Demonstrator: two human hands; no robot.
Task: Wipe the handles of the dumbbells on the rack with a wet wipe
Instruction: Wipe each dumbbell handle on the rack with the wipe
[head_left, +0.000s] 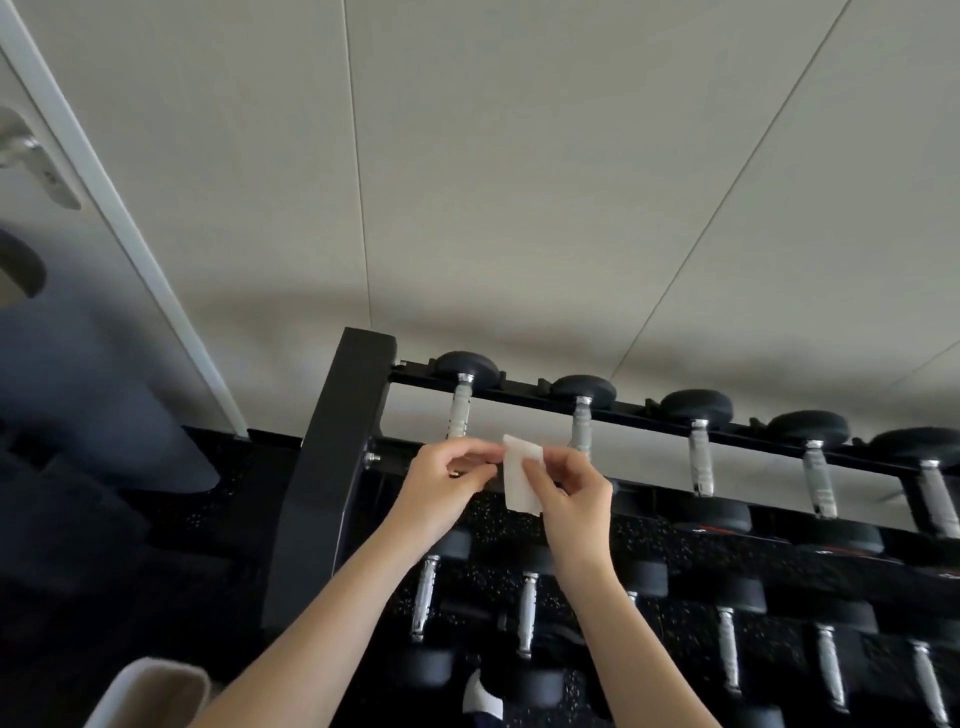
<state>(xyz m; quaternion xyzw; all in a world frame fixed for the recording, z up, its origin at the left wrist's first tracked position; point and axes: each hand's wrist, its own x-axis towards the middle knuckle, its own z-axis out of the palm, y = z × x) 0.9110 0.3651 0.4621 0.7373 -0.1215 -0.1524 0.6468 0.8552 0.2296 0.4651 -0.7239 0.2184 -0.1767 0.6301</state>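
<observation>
**Now: wipe held in both hands, no handle reached yet**

Now the step in hand looks like readying the sheet. The left hand (447, 480) pinches the left edge of the wet wipe (521, 480) between thumb and fingertips, and the right hand (569, 493) pinches its right edge the same way. Each grip is therefore closed on the wipe, which hangs in the air in front of the top row and seems to touch no dumbbell.

The next move probably calls for one hand to let go and the other to wrap the sheet round a bar and rub along it. The first handle (457, 415) just above the left hand is nearest, and the second handle (582, 426) sits above the right.

A door handle (36, 161) shows at far left. The black upright (337, 467) of the rack stands close beside the left hand and may crowd the wrist there. Further right, three more top-row handles (701, 457) run on. The lower-row handles (527, 618) lie beneath the forearms. The black heads (467, 366) hem in each bar's ends.
</observation>
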